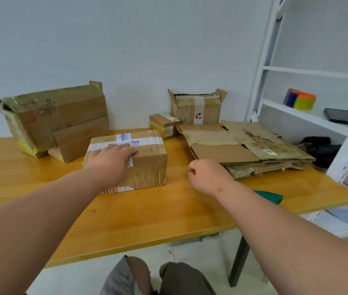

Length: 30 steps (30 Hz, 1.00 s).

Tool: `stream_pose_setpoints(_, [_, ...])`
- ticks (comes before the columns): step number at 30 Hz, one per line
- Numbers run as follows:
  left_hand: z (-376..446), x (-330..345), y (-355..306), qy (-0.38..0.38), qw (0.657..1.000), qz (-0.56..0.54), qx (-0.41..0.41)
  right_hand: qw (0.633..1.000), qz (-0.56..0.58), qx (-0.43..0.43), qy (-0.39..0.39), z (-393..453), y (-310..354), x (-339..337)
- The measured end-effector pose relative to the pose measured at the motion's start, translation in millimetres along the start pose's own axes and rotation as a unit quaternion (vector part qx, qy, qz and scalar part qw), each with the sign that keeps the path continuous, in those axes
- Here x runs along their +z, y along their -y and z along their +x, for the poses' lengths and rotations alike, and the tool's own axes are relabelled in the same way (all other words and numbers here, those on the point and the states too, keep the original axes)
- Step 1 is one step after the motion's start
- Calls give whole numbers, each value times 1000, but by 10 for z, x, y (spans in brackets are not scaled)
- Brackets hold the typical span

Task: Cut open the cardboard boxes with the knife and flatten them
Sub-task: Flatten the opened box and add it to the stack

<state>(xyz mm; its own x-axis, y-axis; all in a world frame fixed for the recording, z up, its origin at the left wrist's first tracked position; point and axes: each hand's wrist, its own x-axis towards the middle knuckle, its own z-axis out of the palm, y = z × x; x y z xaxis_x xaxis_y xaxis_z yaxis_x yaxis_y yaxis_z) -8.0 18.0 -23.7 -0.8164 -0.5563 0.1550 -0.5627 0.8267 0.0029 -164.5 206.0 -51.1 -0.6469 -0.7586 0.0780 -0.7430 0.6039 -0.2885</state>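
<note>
On the yellow wooden table (139, 218), pretty much dead centre, sits the taped box (145, 162) — brown cardboard with white tape strips and a label on top, all sealed up. My left hand (110, 160) lies flat on its top near the front left corner, fingers straight and pointing right across the tape, so just pressing down, not gripping anything. The right hand (208, 176) hangs over the table just right of that box, fingers curled in loosely with nothing in them (as far as I can see, anyway).

Right behind that wrist, near the table's right edge, there's a green thing (272, 196) poking out from under my forearm. Could be the knife handle, but most of it is hidden, so I can't tell.

At the right side of the table is a stack of flattened cardboard (247, 145), several layers deep. Behind it against the wall stands a box with open flaps (197, 108), and a small box (164, 125) sits just left of it. Back left is a big box (55, 118) on its side, wrapped in yellowish tape, with a smaller piece of cardboard (75, 143) leaning against its front.

Off to the right, a white shelf (305, 117) holds colourful tape rolls (299, 101) and a dark phone (340, 116).
</note>
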Motion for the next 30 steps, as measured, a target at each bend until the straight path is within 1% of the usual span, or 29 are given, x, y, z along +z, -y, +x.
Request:
stream_pose_setpoints(5, [-45, 17, -96, -11, 1000, 24, -9, 990, -142, -14, 22, -293, -132, -59])
stream_pose_setpoints(7, [-49, 12, -133, -16, 999, 31, -11, 986, -169, -2, 7, -395, -228, -80])
stream_pose_setpoints(9, [-51, 15, -155, -22, 999, 29, -14, 981, -187, 45, -7, -444, -345, -71])
stream_pose_setpoints(11, [-43, 24, -156, -28, 999, 26, -15, 972, -206, 114, 27, -464, -438, -66])
stream_pose_setpoints(13, [-33, 41, -151, -29, 999, 26, -16, 962, -211, 155, 74, -473, -508, -47])
stream_pose_setpoints(15, [-27, 59, -151, -29, 999, 24, -18, 961, -216, 144, 89, -462, -558, -26])
stream_pose_setpoints(17, [-26, 73, -152, -31, 999, 23, -18, 965, -220, 117, 82, -438, -577, -18])
stream_pose_setpoints(20, [-30, 83, -144, -34, 999, 17, -18, 979, -184, 55, 76, -354, -564, 26])
stream_pose_setpoints(22, [-35, 83, -130, -37, 999, 15, -15, 990, -116, 24, 73, -285, -508, 91])
stream_pose_setpoints(24, [-45, 85, -114, -37, 999, 12, -11, 997, -45, 5, 55, -229, -406, 139])
stream_pose_setpoints(30, [-62, 107, -67, -45, 998, 36, 10, 996, 77, -35, -15, -140, -95, 166])
